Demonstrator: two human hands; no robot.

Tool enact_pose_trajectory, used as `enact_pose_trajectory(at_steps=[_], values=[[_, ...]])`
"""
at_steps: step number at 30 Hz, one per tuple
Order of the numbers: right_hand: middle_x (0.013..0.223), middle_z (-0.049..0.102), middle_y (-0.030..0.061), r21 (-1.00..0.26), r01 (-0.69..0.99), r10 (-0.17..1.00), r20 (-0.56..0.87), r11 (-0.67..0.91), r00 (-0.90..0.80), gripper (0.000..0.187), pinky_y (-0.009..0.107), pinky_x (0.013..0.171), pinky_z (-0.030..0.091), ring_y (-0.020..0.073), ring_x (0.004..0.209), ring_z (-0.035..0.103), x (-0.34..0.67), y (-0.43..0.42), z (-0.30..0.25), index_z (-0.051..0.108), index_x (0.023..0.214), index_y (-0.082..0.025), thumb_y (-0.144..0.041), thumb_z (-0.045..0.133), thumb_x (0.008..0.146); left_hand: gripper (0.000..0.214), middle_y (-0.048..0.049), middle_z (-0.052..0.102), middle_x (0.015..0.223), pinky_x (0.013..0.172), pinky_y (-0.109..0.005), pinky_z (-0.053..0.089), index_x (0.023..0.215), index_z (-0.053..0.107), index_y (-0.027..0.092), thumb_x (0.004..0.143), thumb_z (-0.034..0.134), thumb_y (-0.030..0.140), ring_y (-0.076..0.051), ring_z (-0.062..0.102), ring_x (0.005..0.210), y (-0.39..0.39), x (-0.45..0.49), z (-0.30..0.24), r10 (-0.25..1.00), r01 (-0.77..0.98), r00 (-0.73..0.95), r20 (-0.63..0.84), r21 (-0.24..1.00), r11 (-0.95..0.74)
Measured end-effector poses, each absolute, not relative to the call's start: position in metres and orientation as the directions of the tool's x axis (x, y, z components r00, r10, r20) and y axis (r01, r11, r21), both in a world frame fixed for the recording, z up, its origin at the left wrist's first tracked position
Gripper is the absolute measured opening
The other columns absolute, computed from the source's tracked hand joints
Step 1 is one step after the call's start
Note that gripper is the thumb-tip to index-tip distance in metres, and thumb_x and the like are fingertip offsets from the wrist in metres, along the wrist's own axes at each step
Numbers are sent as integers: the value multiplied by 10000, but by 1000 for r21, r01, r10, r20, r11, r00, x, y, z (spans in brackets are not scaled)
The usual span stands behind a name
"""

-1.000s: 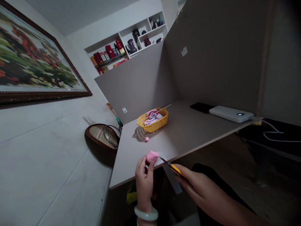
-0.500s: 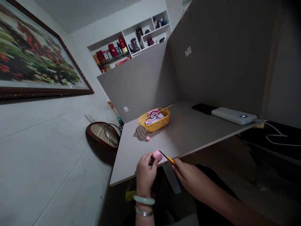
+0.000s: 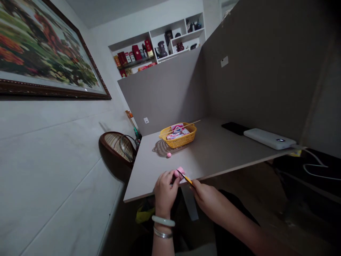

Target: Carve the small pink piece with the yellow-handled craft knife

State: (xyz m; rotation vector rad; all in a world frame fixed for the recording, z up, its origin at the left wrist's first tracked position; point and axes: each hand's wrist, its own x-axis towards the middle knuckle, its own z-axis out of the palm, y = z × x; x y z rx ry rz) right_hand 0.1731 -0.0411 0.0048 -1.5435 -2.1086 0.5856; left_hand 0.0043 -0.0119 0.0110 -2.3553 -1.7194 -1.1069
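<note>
At the near edge of the table, my left hand (image 3: 165,188) pinches a small, soft-looking pink piece (image 3: 180,170) between thumb and fingers. My right hand (image 3: 204,193) grips a slim tool with a yellow and black handle (image 3: 188,179). The dark, narrow tip of that tool lies against the pink piece; its exact kind is too small to tell. Farther in on the tabletop rests a little pink ball (image 3: 168,155). Behind it stands a yellow plastic basket (image 3: 181,143) holding pink-and-white packets (image 3: 178,131), with a thin stick (image 3: 195,122) laid across its rim.
To the right on the table (image 3: 213,156) lie a black phone-like slab (image 3: 234,128) and a white power bank (image 3: 269,138) with a cable. Grey panels (image 3: 170,92) wall the back and right. A brown wooden-rimmed object (image 3: 106,153) stands beyond the left edge.
The tool's dark tip has shifted left across the pink piece, and my right hand moved slightly left with it. My left hand keeps its pinch. The whole view has tilted a little.
</note>
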Motion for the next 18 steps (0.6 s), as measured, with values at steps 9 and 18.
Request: enact_pose_trajectory(at_steps=[9,18], values=[[809,685,61,-620,736,959,110,271,-260,270,238,598,316,186,755,661,173,-48,-8,498,915,-209,-298,251,979,152,-17,652,942,794,-278,433,1003,625,243,863,574,273,-175,577,900,-10,1,5,812,841,141,567,364,-400],[859,699,85,-590,763,962,104,264,-252,267,235,581,300,196,796,670,165,-41,-3,508,956,-199,-275,253,979,86,-15,637,864,729,-261,418,914,626,230,868,563,267,-166,572,836,-10,1,5,806,839,146,574,360,-408]])
